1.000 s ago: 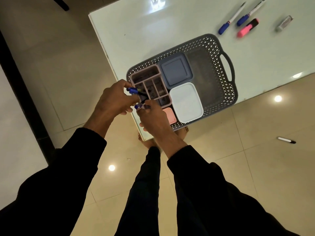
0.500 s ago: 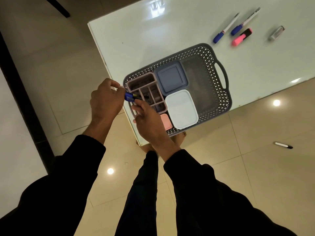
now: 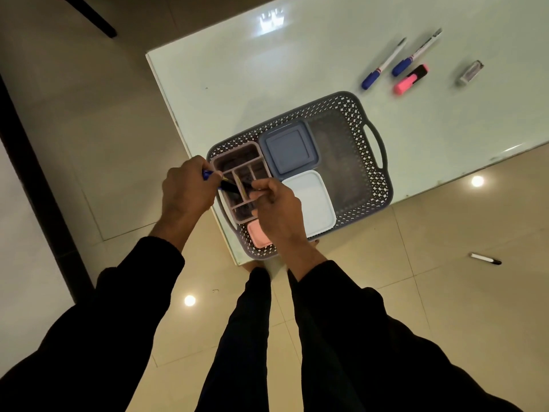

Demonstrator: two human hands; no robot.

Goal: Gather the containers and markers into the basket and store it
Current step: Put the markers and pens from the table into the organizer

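Observation:
A grey perforated basket (image 3: pixel 372 179) sits at the near corner of the pale table (image 3: pixel 267 84). Inside it are a pink divided organiser (image 3: pixel 234 159), a blue lidded container (image 3: pixel 289 148), a white lidded container (image 3: pixel 312 200) and a small pink container (image 3: pixel 257 237). My left hand (image 3: pixel 185 188) grips a blue-capped marker (image 3: pixel 221 181) over the organiser. My right hand (image 3: pixel 276 209) is curled at the marker's other end above the organiser. Two blue-capped markers (image 3: pixel 383 65) (image 3: pixel 416 53) and a pink highlighter (image 3: pixel 411 80) lie on the far part of the table.
A small clear rectangular object (image 3: pixel 470 73) lies on the table beyond the highlighter. A black-and-white marker (image 3: pixel 485 259) lies on the tiled floor to the right. The basket overhangs the table's near edge slightly, above my legs.
Both hands have shifted right over the pink organiser. The marker has tilted down toward its compartments.

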